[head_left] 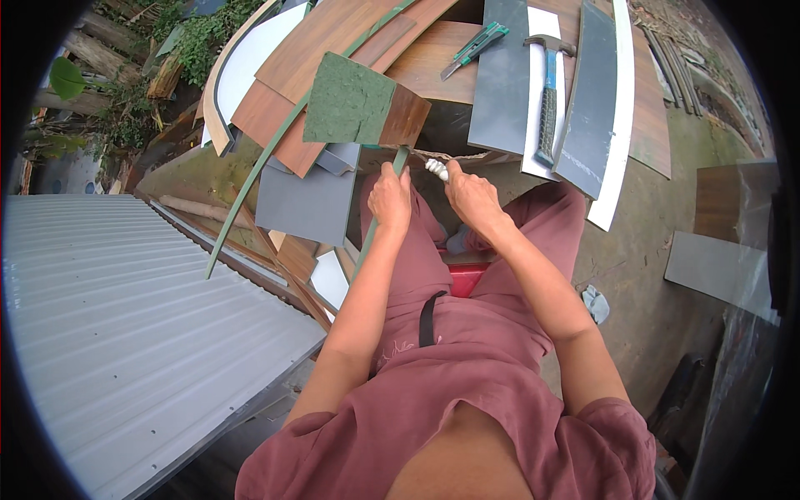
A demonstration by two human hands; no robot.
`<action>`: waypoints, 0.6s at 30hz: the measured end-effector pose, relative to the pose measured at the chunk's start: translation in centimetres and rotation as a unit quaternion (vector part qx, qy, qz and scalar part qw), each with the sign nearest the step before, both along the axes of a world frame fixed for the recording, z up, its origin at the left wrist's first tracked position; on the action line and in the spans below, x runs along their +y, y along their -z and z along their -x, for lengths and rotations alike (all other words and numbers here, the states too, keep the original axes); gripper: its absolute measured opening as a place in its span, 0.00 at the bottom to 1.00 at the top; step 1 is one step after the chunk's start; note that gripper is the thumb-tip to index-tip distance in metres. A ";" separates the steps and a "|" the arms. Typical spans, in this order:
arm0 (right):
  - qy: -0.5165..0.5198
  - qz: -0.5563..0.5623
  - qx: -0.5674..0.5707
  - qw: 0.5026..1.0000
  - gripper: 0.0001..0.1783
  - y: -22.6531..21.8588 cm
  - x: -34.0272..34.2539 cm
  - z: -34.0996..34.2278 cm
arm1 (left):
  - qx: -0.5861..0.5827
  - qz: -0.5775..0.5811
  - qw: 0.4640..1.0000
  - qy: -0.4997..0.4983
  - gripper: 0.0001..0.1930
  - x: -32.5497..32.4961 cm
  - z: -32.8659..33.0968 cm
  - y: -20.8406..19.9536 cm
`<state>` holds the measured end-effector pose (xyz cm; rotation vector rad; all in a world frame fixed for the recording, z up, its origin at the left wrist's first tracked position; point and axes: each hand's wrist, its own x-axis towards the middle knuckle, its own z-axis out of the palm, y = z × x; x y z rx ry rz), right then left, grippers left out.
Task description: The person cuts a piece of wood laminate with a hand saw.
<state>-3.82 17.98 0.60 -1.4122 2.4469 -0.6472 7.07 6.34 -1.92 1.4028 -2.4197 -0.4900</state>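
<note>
My left hand is closed around a narrow green strip, which sticks up above my fingers and runs down beside my left thigh. My right hand, just to the right, has its fingers wrapped round a white, knobbly piece that looks like a wrapped handle; the rest of it is hidden. Just beyond my left hand stands a block with a rough green top and a brown side. A longer green strip slants across the boards at the left.
Ahead lie brown wood-grain boards and dark grey panels. A green utility knife and a claw hammer with a blue-black handle rest on them. Corrugated metal sheeting spans the left; a grey board lies right.
</note>
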 end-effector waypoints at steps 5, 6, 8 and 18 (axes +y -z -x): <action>-0.005 -0.033 0.001 0.999 0.06 -0.6 3.5 0.0 | 0.017 -0.008 1.000 -0.006 0.15 -0.2 -0.1 0.1; 0.001 -0.045 -0.008 0.999 0.06 -0.7 4.6 -0.2 | 0.005 -0.009 1.000 -0.008 0.15 -0.2 -0.1 0.0; 0.002 -0.049 -0.019 0.999 0.07 -0.7 5.2 -0.2 | -0.008 -0.012 1.000 -0.012 0.14 -0.3 -0.2 -0.2; 0.005 -0.011 -0.041 0.999 0.11 0.6 0.8 0.1 | 0.018 -0.007 1.000 0.010 0.15 -0.2 0.2 0.1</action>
